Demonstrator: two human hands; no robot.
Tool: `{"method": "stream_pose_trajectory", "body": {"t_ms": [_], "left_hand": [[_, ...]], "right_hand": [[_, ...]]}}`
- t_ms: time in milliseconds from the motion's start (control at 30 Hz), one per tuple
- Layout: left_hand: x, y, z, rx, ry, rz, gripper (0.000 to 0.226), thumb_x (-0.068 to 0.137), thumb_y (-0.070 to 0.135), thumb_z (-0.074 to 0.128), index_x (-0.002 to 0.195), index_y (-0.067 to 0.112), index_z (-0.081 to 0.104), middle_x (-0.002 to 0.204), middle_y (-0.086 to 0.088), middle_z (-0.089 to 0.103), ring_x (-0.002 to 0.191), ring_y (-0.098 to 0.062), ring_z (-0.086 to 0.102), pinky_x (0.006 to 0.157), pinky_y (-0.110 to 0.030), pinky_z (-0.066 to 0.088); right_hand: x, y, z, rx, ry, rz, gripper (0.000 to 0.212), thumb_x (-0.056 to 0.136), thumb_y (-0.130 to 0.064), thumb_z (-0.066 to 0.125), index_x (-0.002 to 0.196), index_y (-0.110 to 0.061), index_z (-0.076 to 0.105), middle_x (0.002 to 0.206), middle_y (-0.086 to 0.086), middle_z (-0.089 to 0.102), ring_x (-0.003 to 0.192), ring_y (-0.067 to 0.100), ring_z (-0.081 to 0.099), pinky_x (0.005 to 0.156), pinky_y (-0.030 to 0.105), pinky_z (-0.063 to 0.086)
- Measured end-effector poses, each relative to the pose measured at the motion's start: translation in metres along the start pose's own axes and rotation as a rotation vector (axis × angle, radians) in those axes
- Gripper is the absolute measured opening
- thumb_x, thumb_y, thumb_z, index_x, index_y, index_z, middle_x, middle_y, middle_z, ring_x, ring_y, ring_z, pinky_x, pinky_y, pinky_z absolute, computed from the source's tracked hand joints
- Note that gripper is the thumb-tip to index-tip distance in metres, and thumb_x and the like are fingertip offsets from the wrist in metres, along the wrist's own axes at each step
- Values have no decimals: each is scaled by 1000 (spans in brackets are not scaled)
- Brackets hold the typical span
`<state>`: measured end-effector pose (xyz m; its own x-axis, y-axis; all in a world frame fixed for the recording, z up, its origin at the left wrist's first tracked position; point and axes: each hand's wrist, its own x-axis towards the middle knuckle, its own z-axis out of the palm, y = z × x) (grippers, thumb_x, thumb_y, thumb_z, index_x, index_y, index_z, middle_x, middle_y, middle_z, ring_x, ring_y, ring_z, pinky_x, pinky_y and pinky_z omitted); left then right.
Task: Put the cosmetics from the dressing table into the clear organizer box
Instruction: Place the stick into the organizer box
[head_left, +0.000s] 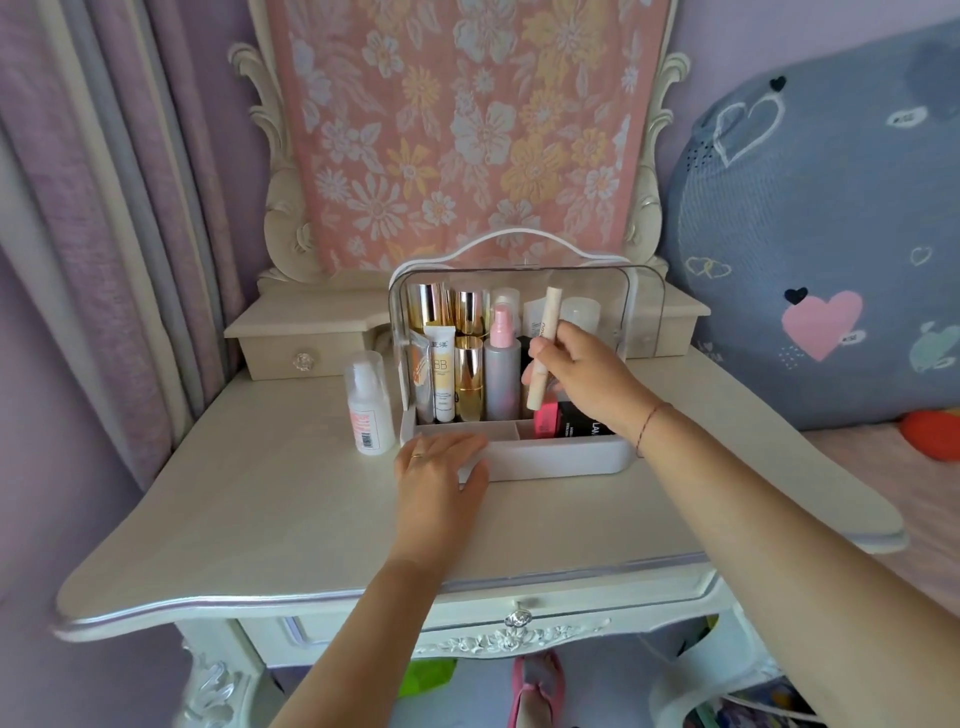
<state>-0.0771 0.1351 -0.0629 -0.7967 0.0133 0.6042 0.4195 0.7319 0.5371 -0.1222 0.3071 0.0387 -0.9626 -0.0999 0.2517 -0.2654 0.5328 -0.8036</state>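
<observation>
Cream bench (260, 509): right hand (582, 374) fingers pinch beige stick (545, 353) over organizer box (545, 460); left hand (436, 467) flat, empty, steadies it. Next: lower stick; white bottle (369, 405) remains outside.

A slim cream cosmetic stick (545, 353) stands nearly upright, pinched in the right hand (582, 374) over the clear organizer box (545, 457), whose rear rows already hold gold-capped bottles, a BB tube and a pink-topped spray. Pink and black packs, probably cartons, lie just below that hand. A white pump bottle (370, 408) stands on the table left of the left hand (441, 473).
</observation>
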Motion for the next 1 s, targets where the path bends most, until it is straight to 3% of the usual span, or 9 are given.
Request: {"method": "stream_pose_trajectory", "body": {"t_ms": [167,267,367,433,500,633,767,867,1000], "left_hand": [[-1,-1,0,-34,11,-14,38,80,13,67,118,18,62,106,1,68,107,-21,55,99,-27,24],[-1,-1,-1,-159,21,-105,73,84,21,65,144,24,25,116,4,61,108,-15,50,97,-24,28],[-3,2,-4,-277,46,-116,93,84,18,67,144,41,0,125,7,48,102,-10,54,93,-29,38],[-3,2,-5,-290,69,-96,91,84,16,66,145,40,4,131,6,44,100,-8,55,91,-32,42],[-2,2,-6,-262,74,-78,74,85,18,65,145,32,22,129,2,48,98,-9,56,89,-32,43],[0,2,-6,-177,78,29,28,86,17,64,115,18,62,107,4,59,92,-13,58,82,-34,49],[-1,3,-8,-151,80,9,18,87,21,62,105,20,67,93,6,64,84,-7,53,72,-17,39],[-1,4,-8,-174,72,-26,17,88,24,61,103,19,66,91,7,63,79,-8,55,68,-19,39],[-1,4,-8,-206,78,-39,16,87,25,62,102,21,66,91,8,64,80,-5,54,70,-20,41]], "right_hand": [[-12,-4,2,-168,-12,-145,21,98,-34,46,89,-16,52,63,-1,51,54,16,47,58,38,43],[-18,-5,1,-224,-97,-105,13,92,-32,57,98,-22,51,70,1,57,53,14,44,52,27,35],[-23,-4,-2,-274,-219,-64,21,87,-26,65,100,-20,49,80,1,66,56,9,50,52,17,38],[-24,-1,-3,-241,-281,-64,20,83,-22,70,97,-19,56,79,0,66,58,9,53,54,16,42],[-25,2,-3,-201,-315,-68,19,78,-20,74,94,-19,64,85,-2,69,70,11,61,61,20,47],[-27,5,0,-176,-329,-113,18,75,-19,77,91,-22,71,89,-9,70,81,1,62,71,14,48],[-29,7,0,133,-263,-24,17,79,-8,73,94,-16,69,85,0,69,74,7,65,68,18,53],[-31,10,8,510,-188,61,20,84,3,65,101,-7,65,82,4,69,76,13,67,75,25,56],[-39,14,29,564,-213,54,17,88,-1,61,103,-6,66,85,6,70,74,9,69,72,21,56]]}}
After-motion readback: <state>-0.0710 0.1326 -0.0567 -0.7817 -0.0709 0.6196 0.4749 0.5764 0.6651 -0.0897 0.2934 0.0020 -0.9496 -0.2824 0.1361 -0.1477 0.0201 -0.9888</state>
